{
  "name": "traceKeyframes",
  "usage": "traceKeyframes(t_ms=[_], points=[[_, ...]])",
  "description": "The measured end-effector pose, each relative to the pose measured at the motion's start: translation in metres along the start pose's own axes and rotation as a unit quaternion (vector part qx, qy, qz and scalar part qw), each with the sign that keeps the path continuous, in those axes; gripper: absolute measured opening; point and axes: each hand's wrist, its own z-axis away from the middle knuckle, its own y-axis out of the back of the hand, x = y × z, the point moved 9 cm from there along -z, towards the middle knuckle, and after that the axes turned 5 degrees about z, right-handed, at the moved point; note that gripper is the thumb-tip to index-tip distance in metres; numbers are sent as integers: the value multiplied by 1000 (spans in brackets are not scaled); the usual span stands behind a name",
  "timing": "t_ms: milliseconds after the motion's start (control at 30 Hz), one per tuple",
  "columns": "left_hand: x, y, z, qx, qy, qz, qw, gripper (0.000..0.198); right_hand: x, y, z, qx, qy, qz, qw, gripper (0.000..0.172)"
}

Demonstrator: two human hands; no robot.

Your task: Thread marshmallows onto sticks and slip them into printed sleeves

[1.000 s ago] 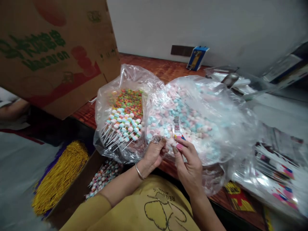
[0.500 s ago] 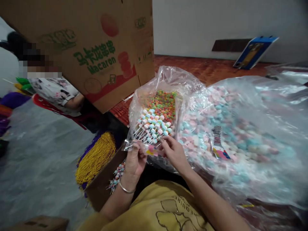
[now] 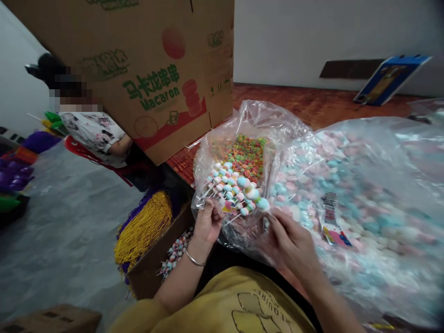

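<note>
My left hand (image 3: pixel 207 223) is closed, with thumb and fingers pinching a small clear plastic wrapper (image 3: pixel 228 206) with a pink and yellow print. To its right, my right hand (image 3: pixel 294 240) pinches the lower end of a marshmallow skewer (image 3: pixel 252 193); its pastel marshmallows point up and left, and the stick is mostly hidden by the fingers. Just beyond both hands lies a pile of marshmallow skewers (image 3: pixel 222 180) on white sticks. Behind that pile, small orange, green and yellow ring candies (image 3: pixel 248 155) fill an opened clear bag (image 3: pixel 258 111).
A large bag of pink and blue marshmallows (image 3: pixel 333 175) spreads on the right, a printed packet (image 3: pixel 335 222) on top. Lower left stands a carton (image 3: pixel 145 277) with skewers, beside gold beaded strands (image 3: pixel 145 231). A tall Macaron box (image 3: pixel 180 55) partly hides a seated person (image 3: pixel 92 132).
My right hand has moved right, away from the left, and a marshmallow skewer now shows raised at its fingertips. The left hand still pinches the wrapper. The whole view has shifted slightly.
</note>
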Motion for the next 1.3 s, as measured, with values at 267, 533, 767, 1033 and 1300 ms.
traceKeyframes(t_ms=[267, 533, 767, 1033, 1300], points=[[-47, -25, 3, 2, 61, -5, 998, 63, -6, 78, 73, 36, 94, 85, 991, 23], [-64, -45, 14, -60, 99, -33, 993, 67, 3, 80, 85, 21, 80, 117, 990, 26], [-60, -51, 13, -63, 78, -57, 993, 66, -20, 96, 100, 93, 203, 238, 945, 27], [-64, -53, 9, -46, 84, -69, 993, 65, -37, 99, 106, 100, 228, 312, 917, 26], [-78, -50, 6, -90, 124, -66, 986, 66, -32, 112, 112, 113, 192, 277, 935, 24]])
